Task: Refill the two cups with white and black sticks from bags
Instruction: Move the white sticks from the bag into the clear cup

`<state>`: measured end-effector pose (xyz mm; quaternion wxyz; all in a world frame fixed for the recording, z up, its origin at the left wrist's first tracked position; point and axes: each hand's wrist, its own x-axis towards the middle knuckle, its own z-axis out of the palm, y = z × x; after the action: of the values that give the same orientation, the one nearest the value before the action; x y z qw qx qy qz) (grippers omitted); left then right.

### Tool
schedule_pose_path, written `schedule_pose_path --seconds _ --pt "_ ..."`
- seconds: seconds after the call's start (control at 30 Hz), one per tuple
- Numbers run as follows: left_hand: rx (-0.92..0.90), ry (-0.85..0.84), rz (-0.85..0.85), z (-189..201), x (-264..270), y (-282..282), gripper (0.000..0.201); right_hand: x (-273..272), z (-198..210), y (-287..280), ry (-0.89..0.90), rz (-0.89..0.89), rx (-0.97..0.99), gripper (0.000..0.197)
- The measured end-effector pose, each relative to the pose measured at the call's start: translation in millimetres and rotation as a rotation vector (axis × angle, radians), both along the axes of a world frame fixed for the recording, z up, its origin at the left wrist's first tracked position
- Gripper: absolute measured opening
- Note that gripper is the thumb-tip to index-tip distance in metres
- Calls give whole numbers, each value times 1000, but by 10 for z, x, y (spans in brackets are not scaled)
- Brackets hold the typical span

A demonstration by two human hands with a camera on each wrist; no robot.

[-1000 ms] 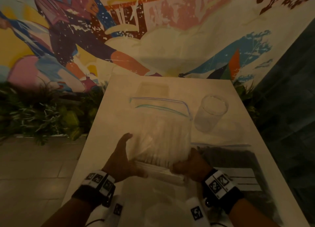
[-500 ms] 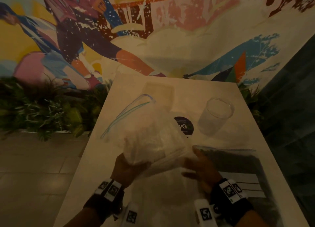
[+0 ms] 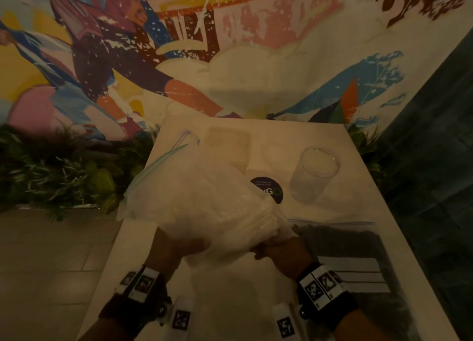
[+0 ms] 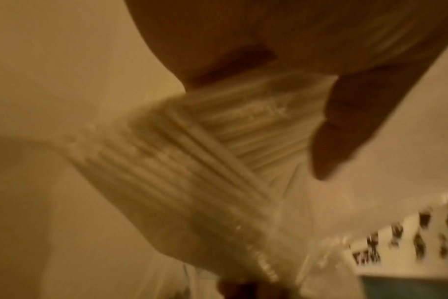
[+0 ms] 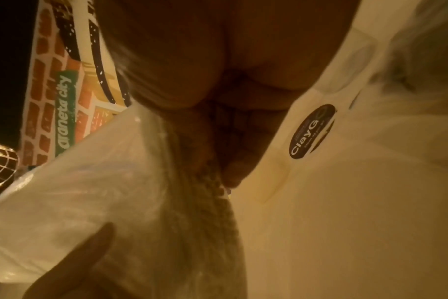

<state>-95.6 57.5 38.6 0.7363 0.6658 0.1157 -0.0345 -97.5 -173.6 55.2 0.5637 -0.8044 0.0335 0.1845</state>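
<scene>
A clear zip bag of white sticks point(image 3: 204, 199) is lifted over the white table point(image 3: 353, 212), its blue zip end tilted up toward the far left. My left hand point(image 3: 176, 246) grips the bag's near left bottom, and my right hand point(image 3: 281, 248) grips the near right bottom. White sticks point(image 4: 218, 151) show through the plastic under my left fingers, and my right hand point(image 5: 230, 121) pinches bunched plastic. An empty clear cup point(image 3: 314, 174) stands at the far right. A second bag holding black sticks point(image 3: 358, 251) lies flat on the right. The second cup is not clearly visible.
A round black sticker point(image 3: 268, 190) is on the table between the bag and the cup. A painted mural wall point(image 3: 230, 46) stands behind the table. Green plants point(image 3: 64, 174) and a tiled floor point(image 3: 51, 263) lie to the left, and a dark wall point(image 3: 435, 161) is on the right.
The bag of white sticks has swung from lying straight ahead to tilting with its zip end toward the far left. My right hand let go half a second ago and now grips the bag again.
</scene>
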Motion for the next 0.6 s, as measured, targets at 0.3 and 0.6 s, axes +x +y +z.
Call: schedule_pose_path --seconds 0.3,0.6 --pt "509 133 -527 217 -191 -202 119 -109 -13 78 -178 -83 134 39" --pt "479 36 -385 122 -272 -248 115 -144 152 -80 2 151 116 84"
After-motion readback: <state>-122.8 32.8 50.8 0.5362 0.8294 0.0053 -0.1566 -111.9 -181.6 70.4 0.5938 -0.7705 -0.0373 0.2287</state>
